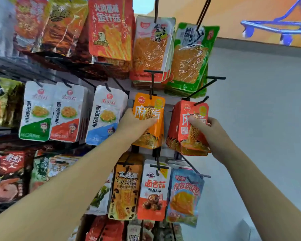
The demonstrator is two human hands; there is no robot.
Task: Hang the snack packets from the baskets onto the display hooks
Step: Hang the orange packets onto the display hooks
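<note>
Left hand [132, 126] clamped on bunch of glossy orange snack packets [154, 108] hanging from black wire hook [152, 84], mid-rack; right hand [210, 131] grips glossy red snack packets [185, 124] hanging just right, thumb on front.

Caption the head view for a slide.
Left hand grips the orange packets and right hand the red packets, both stacks hanging on display hooks.
</note>
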